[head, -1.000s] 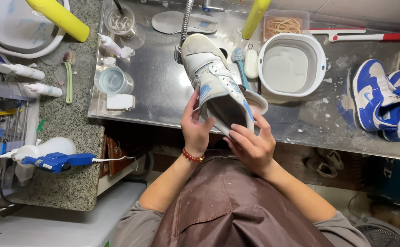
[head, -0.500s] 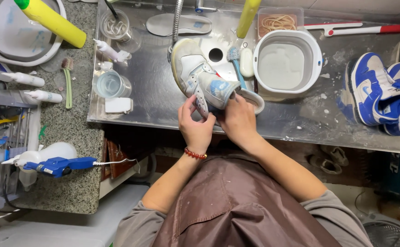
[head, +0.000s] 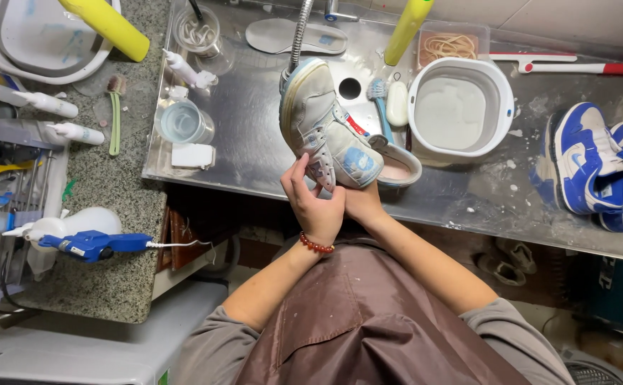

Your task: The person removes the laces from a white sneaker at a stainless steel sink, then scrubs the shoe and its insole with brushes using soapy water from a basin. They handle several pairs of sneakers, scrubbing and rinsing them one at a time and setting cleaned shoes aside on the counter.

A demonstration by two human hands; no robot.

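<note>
I see a white sneaker point(head: 325, 132) held up over the near edge of the steel sink counter point(head: 254, 153), toe pointing away toward the tap hose point(head: 298, 32), heel toward the body. The shoe is off-white and grubby, with a yellowed rubber sole edge around the toe, a pale blue round patch on its side near the heel, a thin red-and-blue stripe along the collar, and white laces down the front. My left hand point(head: 315, 203) grips it from below at the lace area, thumb raised and pressed against the laces, the other fingers curled together round the underside. My right hand point(head: 363, 202) sits under the heel, mostly hidden behind the shoe and the left hand, so I cannot tell how its fingers lie, only that it bears the shoe from beneath. A red bead bracelet point(head: 315, 245) circles the left wrist. Just beside the shoe, to the right, stand a blue-handled brush point(head: 380, 100) and a white round tub point(head: 461, 110); a pair of blue and white sneakers point(head: 596, 167) lies well apart at the counter's right end.
</note>
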